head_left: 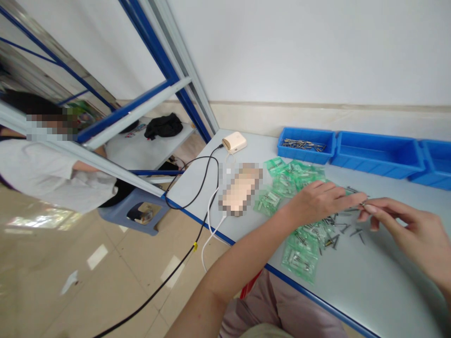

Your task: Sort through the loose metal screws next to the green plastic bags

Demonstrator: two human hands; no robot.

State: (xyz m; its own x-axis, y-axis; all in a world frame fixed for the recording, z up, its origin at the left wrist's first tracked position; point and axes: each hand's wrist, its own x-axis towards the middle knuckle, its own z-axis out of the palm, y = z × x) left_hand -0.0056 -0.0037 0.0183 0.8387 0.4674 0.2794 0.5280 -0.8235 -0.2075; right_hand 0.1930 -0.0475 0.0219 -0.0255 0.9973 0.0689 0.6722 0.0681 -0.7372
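My left hand (pixel 322 199) reaches across the grey table (pixel 369 277) with its fingers pressed together at the tips. It meets my right hand (pixel 405 225), whose thumb and forefinger pinch a small metal pin (pixel 363 204). Both fingertips touch at that pin. Loose dark metal pins (pixel 340 230) lie scattered on the table just below the hands. Small green plastic bags (pixel 299 256) of pins lie under and around my left wrist.
Three blue bins stand along the wall; the left blue bin (pixel 306 145) holds metal pins. A beige power bank (pixel 235 142), cables and a blurred phone (pixel 241 190) lie at the table's left end. Another person (pixel 52 164) sits at left beside a blue stool (pixel 137 211).
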